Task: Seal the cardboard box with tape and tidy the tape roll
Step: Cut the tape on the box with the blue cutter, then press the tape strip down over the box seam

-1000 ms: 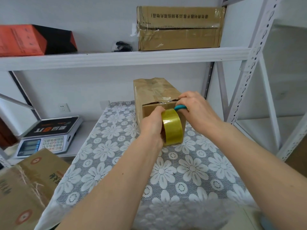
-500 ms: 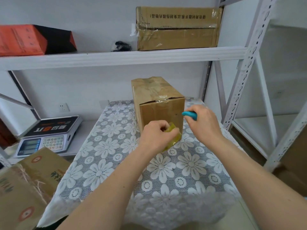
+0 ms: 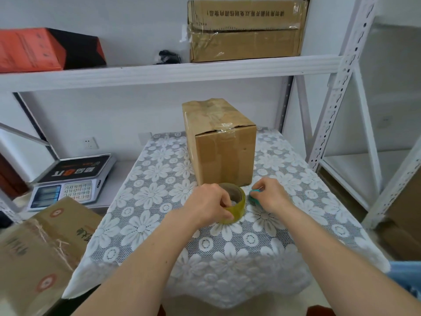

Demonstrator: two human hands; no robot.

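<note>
**Head view: tape roll set down before a taped box**

Head camera looks down on a cardboard box standing upright just beyond both hands, its top flaps folded down under clear tape that runs over the near edge; what it holds cannot be seen. Above the hands, a larger cardboard carton with printed characters sits closed on the white shelf, and an orange-and-black box lies up and to the left on the same shelf. Another printed carton sits low on the left hand's side, partly cut off by the frame.

The left hand grips the yellowish tape roll, fingers curled over its rim and into the core, the roll lying flat on the cloth. Just to its right, the right hand pinches a small teal tool against the cloth; most of the tool is hidden under the fingers, so its kind is unclear. A small dark object on the shelf is too blurred to name.

Both hands rest on a white floral lace tablecloth. Left of the left hand, an electronic scale sits on a lower surface, with a wall socket behind it. Right of the right hand rise the perforated white uprights of a metal rack.
</note>
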